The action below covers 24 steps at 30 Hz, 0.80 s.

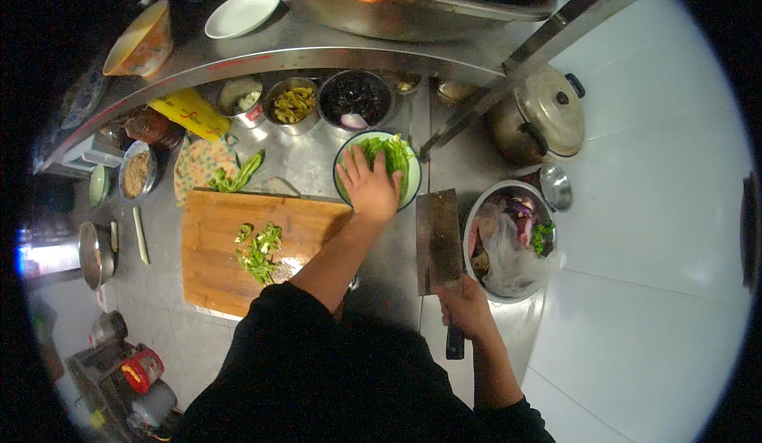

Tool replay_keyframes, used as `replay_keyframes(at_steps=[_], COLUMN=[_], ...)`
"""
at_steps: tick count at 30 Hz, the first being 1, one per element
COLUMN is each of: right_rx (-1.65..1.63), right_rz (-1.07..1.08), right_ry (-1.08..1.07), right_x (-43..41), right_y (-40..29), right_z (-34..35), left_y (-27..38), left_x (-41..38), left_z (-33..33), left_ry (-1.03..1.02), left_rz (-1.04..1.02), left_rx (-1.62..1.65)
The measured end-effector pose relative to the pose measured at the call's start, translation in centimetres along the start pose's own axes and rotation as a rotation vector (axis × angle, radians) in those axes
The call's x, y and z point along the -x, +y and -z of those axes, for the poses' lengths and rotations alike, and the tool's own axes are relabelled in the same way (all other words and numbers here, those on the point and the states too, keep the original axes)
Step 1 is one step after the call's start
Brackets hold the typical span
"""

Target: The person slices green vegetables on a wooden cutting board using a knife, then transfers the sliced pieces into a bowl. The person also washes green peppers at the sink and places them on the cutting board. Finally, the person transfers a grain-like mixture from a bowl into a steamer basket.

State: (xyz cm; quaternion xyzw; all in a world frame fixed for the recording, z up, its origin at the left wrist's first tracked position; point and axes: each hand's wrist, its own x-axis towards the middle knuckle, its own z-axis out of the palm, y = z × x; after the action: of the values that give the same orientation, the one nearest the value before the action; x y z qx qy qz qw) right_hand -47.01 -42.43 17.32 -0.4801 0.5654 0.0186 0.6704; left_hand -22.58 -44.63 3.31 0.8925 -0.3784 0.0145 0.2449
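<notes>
My left hand [372,187] reaches across the cutting board with its fingers spread over a bowl [415,184] of cut green peppers [390,150]. Its fingertips rest on or just above the pieces; I cannot tell which. My right hand [467,309] grips a Chinese cleaver [439,240] by its dark handle, blade pointing away from me, right of the board. On the wooden cutting board [214,252] lies a small heap of sliced green pepper [259,252]. Whole green peppers [245,172] lie behind the board's far edge, beside a patterned cloth [199,166].
A steel basin [473,205] with scraps and a plastic bag stands right of the cleaver, near a lidded pot [550,112]. Steel bowls, one with dark food [355,97], line up beneath an overhead metal shelf [357,59]. A scallion stalk [141,234] lies left of the board.
</notes>
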Motion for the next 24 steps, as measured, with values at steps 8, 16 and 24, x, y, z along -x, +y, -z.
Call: replay_keyframes(at_steps=[8, 16, 24], right_rx=[-0.091, -0.035, 0.125], right_rz=[0.122, 0.184, 0.292], right_ry=[0.063, 0.072, -0.111], right_x=[1.0, 2.3, -1.6], right_y=[2.8, 3.4, 6.7], right_z=[0.3, 1.1, -1.3], left_y=[-1.9, -0.9, -11.2], left_x=[-1.3, 0.2, 11.9], left_z=[-4.0, 1.3, 9.8], left_ry=[-0.153, -0.446, 0.056], left_rz=[-0.669, -0.68, -0.313], left_rx=[-0.071, -0.157, 0.387])
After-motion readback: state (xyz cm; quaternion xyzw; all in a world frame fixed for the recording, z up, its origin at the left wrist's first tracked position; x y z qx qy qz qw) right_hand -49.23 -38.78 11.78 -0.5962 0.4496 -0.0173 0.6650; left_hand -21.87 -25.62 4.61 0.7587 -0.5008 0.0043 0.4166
